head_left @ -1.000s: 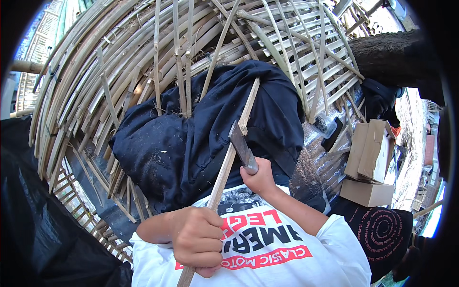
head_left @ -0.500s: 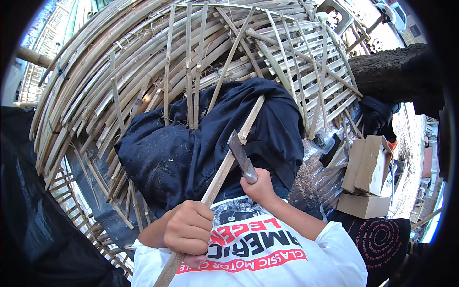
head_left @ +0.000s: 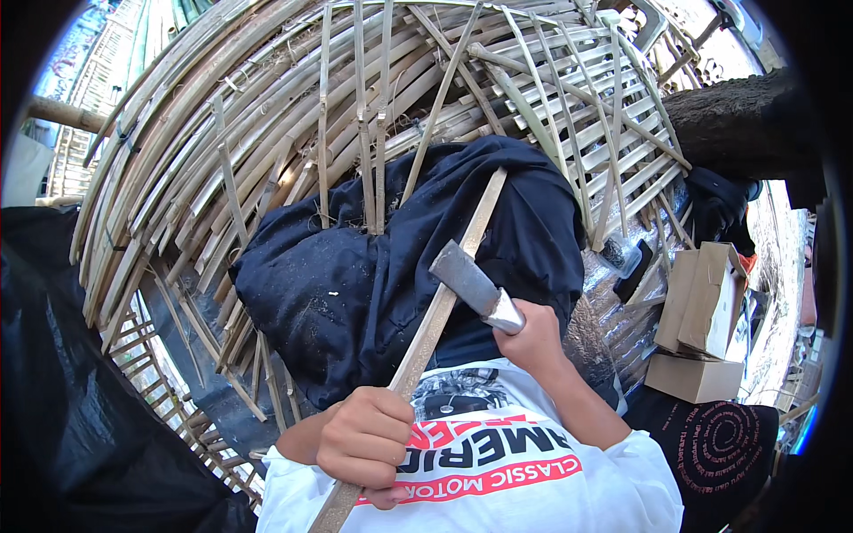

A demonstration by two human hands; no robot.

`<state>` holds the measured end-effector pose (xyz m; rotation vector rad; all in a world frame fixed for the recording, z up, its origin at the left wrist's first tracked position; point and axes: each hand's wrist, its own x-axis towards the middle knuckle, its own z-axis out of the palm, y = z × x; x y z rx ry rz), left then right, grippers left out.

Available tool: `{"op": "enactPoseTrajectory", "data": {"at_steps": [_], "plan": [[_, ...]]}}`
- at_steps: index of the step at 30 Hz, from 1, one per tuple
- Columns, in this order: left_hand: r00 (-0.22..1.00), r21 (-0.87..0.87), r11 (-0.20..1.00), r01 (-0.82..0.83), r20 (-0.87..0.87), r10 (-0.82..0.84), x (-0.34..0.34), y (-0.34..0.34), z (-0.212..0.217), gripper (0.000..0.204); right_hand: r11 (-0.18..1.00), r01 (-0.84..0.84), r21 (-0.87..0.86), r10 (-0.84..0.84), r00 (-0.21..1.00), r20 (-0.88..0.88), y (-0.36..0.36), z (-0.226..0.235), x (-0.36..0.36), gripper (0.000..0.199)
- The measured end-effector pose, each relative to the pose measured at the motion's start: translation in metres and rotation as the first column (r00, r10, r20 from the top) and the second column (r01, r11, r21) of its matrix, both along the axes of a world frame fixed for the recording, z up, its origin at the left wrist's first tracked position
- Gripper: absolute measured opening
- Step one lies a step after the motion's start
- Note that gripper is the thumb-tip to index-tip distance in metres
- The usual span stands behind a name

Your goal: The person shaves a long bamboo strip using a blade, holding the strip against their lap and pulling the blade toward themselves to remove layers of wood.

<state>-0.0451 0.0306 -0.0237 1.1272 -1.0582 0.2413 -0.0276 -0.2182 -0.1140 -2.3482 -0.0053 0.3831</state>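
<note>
My left hand [head_left: 366,444] is closed round the lower part of a long, narrow bamboo strip [head_left: 425,348]. The strip runs slantwise from below my fist, past my white shirt [head_left: 498,489], up over the dark cloth [head_left: 329,293] on my lap. In my right hand [head_left: 537,339] is a short knife with a broad, square-ended blade [head_left: 467,279] and a shiny metal collar. Its blade lies across the strip with its flat face showing; whether the edge bites into the strip I cannot tell. My fingers hide the knife's handle.
Beyond my lap lies a large heap of split bamboo strips [head_left: 178,169], with a bamboo lattice [head_left: 635,133] at its right. Cardboard boxes [head_left: 697,302] stand at the right near a thick dark log [head_left: 733,120]. Black sheeting [head_left: 53,355] hangs at the left.
My right hand has shifted to the right, and the knife has turned so more of its blade's flat shows. My left hand keeps its hold on the strip. The whole view has shifted slightly.
</note>
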Motion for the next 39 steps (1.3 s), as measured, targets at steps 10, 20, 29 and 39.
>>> {"op": "enactPoseTrajectory", "data": {"at_steps": [10, 20, 29, 39], "plan": [[1.0, -0.177, 0.984, 0.007, -0.014, -0.01, -0.004, -0.001, 0.013, 0.043, 0.971, -0.079, 0.224, 0.103, 0.99, -0.097, -0.045, 0.056, 0.044, 0.02], [0.981, 0.124, 0.974, 0.191, 0.012, -0.194, -0.004, -0.016, 0.016, 0.043, 0.891, -0.334, 0.307, 0.453, 0.672, -0.586, -0.041, 0.028, 0.039, 0.028], [0.997, 0.087, 0.995, 0.053, -0.053, -0.048, 0.001, -0.015, 0.005, 0.041, 0.976, -0.204, -0.078, 0.184, 0.962, -0.202, -0.02, 0.017, 0.036, 0.018], [1.0, 0.11, 0.994, 0.0, -0.009, 0.001, 0.003, -0.021, -0.01, 0.037, 0.982, -0.118, -0.149, 0.127, 0.991, 0.052, -0.018, -0.01, 0.03, 0.013]]}}
